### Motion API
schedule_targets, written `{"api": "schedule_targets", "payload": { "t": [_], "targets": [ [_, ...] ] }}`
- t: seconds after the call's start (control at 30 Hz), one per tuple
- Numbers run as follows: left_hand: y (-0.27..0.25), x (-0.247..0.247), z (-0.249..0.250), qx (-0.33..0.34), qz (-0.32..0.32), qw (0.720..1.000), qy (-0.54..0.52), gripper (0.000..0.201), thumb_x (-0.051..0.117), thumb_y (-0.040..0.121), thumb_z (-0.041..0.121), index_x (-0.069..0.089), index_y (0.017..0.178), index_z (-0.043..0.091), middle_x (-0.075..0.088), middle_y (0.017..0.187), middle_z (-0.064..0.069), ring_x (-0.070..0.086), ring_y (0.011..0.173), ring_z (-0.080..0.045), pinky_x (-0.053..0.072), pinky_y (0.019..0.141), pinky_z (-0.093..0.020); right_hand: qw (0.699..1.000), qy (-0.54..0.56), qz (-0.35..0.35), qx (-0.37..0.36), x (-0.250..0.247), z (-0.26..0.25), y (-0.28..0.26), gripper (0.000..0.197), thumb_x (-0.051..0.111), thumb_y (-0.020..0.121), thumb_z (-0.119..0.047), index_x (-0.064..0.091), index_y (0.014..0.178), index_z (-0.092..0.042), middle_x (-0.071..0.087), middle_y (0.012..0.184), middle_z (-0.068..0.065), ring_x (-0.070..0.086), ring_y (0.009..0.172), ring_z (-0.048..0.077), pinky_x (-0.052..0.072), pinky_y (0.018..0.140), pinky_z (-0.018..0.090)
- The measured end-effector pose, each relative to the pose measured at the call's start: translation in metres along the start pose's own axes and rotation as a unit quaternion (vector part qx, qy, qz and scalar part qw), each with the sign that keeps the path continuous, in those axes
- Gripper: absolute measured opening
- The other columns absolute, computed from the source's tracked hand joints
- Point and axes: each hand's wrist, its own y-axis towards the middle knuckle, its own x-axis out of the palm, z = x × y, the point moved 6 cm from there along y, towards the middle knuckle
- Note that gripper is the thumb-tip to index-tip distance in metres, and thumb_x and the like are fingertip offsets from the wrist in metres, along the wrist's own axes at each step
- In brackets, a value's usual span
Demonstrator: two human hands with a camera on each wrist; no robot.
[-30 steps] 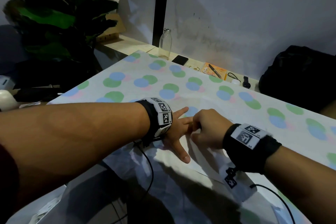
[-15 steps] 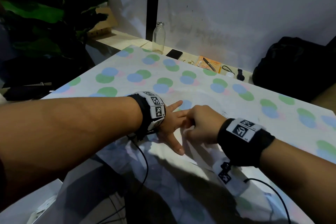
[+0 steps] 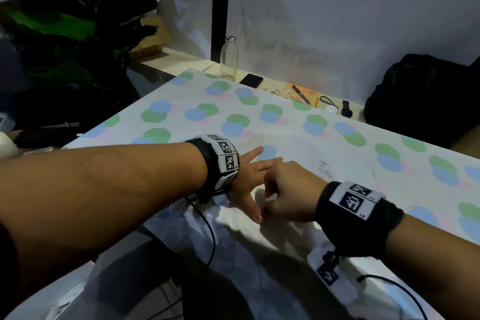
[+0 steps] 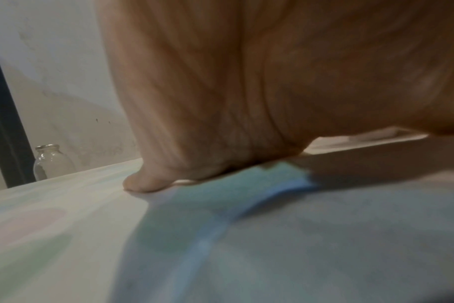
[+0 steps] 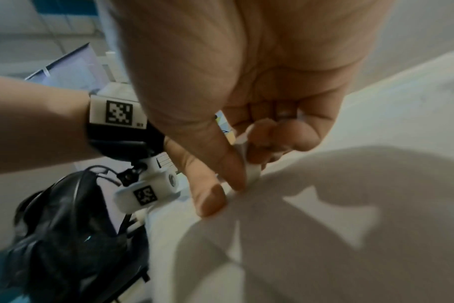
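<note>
A sheet of wrapping paper (image 3: 233, 122) with green, blue and pink dots lies spread over the table. My left hand (image 3: 255, 182) presses flat on it, fingers spread and straight; in the left wrist view a fingertip (image 4: 143, 182) bears down on the paper (image 4: 65, 225). My right hand (image 3: 270, 202) is curled just right of the left thumb. In the right wrist view its thumb and fingers pinch a small white piece (image 5: 252, 168) at the paper's surface. Whether that piece is tape or a folded paper edge cannot be told.
Along the far wall stand a clear glass bottle (image 3: 228, 58), a black phone (image 3: 251, 80), an orange packet with a pen (image 3: 301, 93) and a black watch (image 3: 346, 109). A black bag (image 3: 420, 96) sits at the right, a leafy plant (image 3: 65, 26) at the left. Wrist cables trail over the near edge.
The right hand's fingers have shifted slightly down toward the left thumb tip. The left hand stays pressed flat in the same place.
</note>
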Motion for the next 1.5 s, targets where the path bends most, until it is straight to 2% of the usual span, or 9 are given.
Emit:
{"api": "schedule_targets", "payload": {
  "t": [0.17, 0.33, 0.47, 0.63, 0.87, 1.07, 1.23, 1.4, 1.5],
  "targets": [
    [0.000, 0.000, 0.000, 0.001, -0.014, 1.000, -0.010, 0.116, 0.061, 0.079, 0.080, -0.018, 0.157, 0.044, -0.031, 0.162, 0.022, -0.038, 0.147, -0.030, -0.009, 0.110, -0.075, 0.996, 0.028, 0.069, 0.057, -0.019, 0.023, 0.016, 0.011, 0.064, 0.073, -0.020, 0.069, 0.071, -0.010, 0.069, 0.069, 0.006, 0.068, 0.066, 0.024, 0.058, 0.061, 0.035],
    [-0.001, -0.001, 0.000, 0.000, -0.006, 1.000, 0.002, 0.109, 0.063, 0.080, 0.076, -0.004, 0.160, 0.044, -0.031, 0.163, 0.017, -0.036, 0.147, -0.032, -0.008, 0.112, -0.073, 1.000, 0.014, 0.003, -0.003, -0.001, -0.003, -0.005, 0.019, 0.075, 0.074, -0.028, 0.071, 0.076, -0.009, 0.070, 0.076, 0.004, 0.065, 0.069, 0.018, 0.056, 0.063, 0.035],
    [-0.002, -0.002, 0.001, 0.000, -0.016, 1.000, -0.004, 0.115, 0.060, 0.080, 0.079, -0.016, 0.158, 0.041, -0.029, 0.163, 0.020, -0.036, 0.148, -0.030, -0.008, 0.111, -0.074, 0.995, 0.013, 0.072, 0.063, -0.022, 0.023, 0.014, 0.008, 0.065, 0.075, -0.021, 0.066, 0.073, -0.012, 0.067, 0.075, 0.005, 0.067, 0.069, 0.023, 0.058, 0.064, 0.035],
    [0.000, 0.000, -0.001, 0.002, -0.004, 1.000, -0.008, 0.115, 0.064, 0.078, 0.078, -0.013, 0.158, 0.045, -0.032, 0.162, 0.019, -0.036, 0.148, -0.030, -0.008, 0.111, -0.074, 1.000, -0.001, 0.005, -0.002, 0.000, 0.000, -0.007, 0.016, 0.073, 0.077, -0.028, 0.071, 0.076, -0.012, 0.067, 0.075, 0.001, 0.063, 0.069, 0.017, 0.051, 0.060, 0.031],
    [-0.006, -0.003, 0.002, -0.004, -0.006, 1.000, -0.013, 0.121, 0.062, 0.081, 0.076, -0.024, 0.156, 0.037, -0.033, 0.162, 0.017, -0.034, 0.149, -0.028, -0.011, 0.114, -0.068, 0.991, -0.019, 0.084, 0.101, -0.030, 0.041, 0.023, 0.011, 0.070, 0.077, -0.024, 0.068, 0.079, -0.013, 0.069, 0.081, 0.007, 0.067, 0.075, 0.023, 0.060, 0.069, 0.033],
    [-0.002, -0.001, -0.002, -0.005, -0.013, 1.000, -0.027, 0.124, 0.063, 0.077, 0.080, -0.025, 0.155, 0.040, -0.036, 0.159, 0.023, -0.038, 0.147, -0.024, -0.011, 0.114, -0.067, 0.991, 0.067, 0.073, 0.087, -0.028, 0.048, -0.003, 0.013, 0.075, 0.081, -0.027, 0.072, 0.077, -0.016, 0.068, 0.067, -0.002, 0.061, 0.058, 0.010, 0.048, 0.055, 0.025],
    [-0.001, 0.000, -0.002, -0.001, -0.005, 1.000, -0.025, 0.124, 0.063, 0.077, 0.080, -0.024, 0.156, 0.040, -0.035, 0.160, 0.022, -0.036, 0.148, -0.025, -0.011, 0.114, -0.068, 0.988, -0.022, 0.114, 0.101, -0.028, 0.063, 0.000, 0.010, 0.065, 0.085, -0.035, 0.060, 0.085, -0.026, 0.066, 0.096, -0.003, 0.062, 0.087, 0.018, 0.047, 0.070, 0.030],
    [0.000, 0.000, -0.002, -0.001, -0.010, 1.000, -0.024, 0.124, 0.063, 0.077, 0.080, -0.025, 0.155, 0.040, -0.036, 0.160, 0.022, -0.037, 0.147, -0.025, -0.012, 0.113, -0.068, 0.989, -0.036, 0.102, 0.104, -0.026, 0.066, -0.006, 0.010, 0.064, 0.087, -0.037, 0.060, 0.090, -0.028, 0.064, 0.094, -0.006, 0.061, 0.088, 0.017, 0.051, 0.074, 0.032],
    [0.002, 0.001, -0.004, -0.002, -0.010, 1.000, -0.025, 0.125, 0.063, 0.076, 0.081, -0.026, 0.155, 0.042, -0.036, 0.159, 0.023, -0.037, 0.147, -0.024, -0.011, 0.113, -0.068, 0.994, 0.011, 0.093, 0.048, -0.021, 0.050, -0.014, 0.014, 0.069, 0.084, -0.036, 0.066, 0.096, -0.029, 0.064, 0.085, -0.010, 0.061, 0.082, 0.012, 0.047, 0.070, 0.027]
  ]
}}
